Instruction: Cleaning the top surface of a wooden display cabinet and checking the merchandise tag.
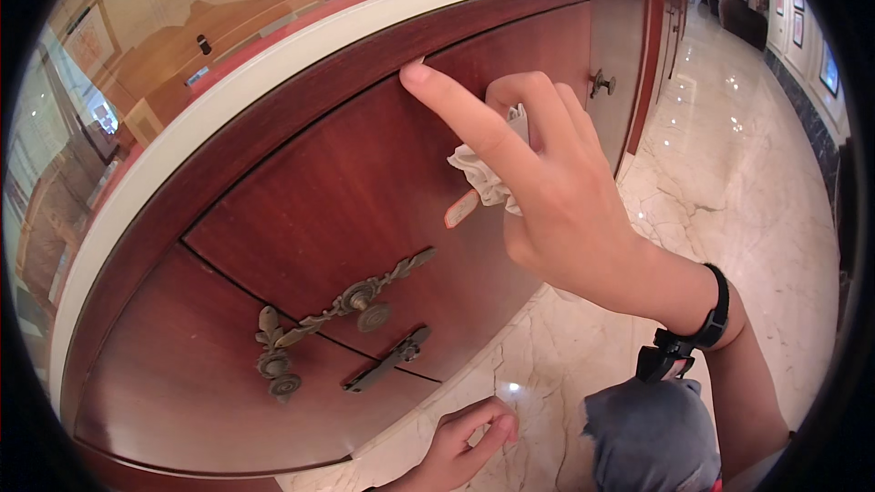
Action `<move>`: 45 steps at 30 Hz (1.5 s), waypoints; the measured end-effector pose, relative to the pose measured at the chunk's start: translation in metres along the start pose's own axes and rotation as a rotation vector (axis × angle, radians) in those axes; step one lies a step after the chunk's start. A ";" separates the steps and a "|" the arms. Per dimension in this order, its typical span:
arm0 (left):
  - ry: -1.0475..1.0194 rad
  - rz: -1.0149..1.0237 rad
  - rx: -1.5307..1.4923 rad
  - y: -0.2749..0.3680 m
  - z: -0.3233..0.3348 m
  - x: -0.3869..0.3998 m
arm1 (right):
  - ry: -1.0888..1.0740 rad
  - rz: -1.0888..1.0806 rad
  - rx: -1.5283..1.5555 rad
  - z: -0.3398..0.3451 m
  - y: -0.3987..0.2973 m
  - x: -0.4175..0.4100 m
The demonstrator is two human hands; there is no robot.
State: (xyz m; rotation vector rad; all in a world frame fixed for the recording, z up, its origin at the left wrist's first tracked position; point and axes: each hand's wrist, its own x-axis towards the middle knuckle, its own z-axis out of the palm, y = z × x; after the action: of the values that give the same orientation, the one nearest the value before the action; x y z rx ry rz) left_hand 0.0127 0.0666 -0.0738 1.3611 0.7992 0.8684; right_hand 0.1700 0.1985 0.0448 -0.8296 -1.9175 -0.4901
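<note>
My right hand (pixel 560 178) is raised at the front of a red-brown wooden cabinet (pixel 307 191). Its index finger is stretched out, the tip touching the seam under the cabinet's top rail. The other fingers curl around a crumpled white cloth or tissue (pixel 485 174). A small red-edged tag (pixel 461 209) shows just below the cloth; whether it hangs from it or sticks to the door, I cannot tell. Low in the view is my left hand (pixel 472 441), its fingers loosely curled with nothing seen in them, apart from the cabinet. Ornate metal knobs (pixel 359 297) (pixel 275 365) are on the cabinet front.
A dark metal latch (pixel 386 359) sits across the door seam. Above the cabinet runs a white edge (pixel 205 99) with glass and a wooden interior behind it. Another knob (pixel 601 83) is at the right. Glossy marble floor (pixel 724 184) stretches away along the cabinets.
</note>
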 end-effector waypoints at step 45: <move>1.161 0.774 1.350 0.048 -0.043 0.004 | -0.320 0.134 0.402 0.002 -0.068 -0.027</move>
State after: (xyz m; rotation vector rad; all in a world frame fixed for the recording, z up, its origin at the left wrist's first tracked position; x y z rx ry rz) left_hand -0.0255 0.0914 -0.0279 2.4019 2.0366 1.9803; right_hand 0.1284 0.1439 0.0202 -0.7943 -2.1343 0.1197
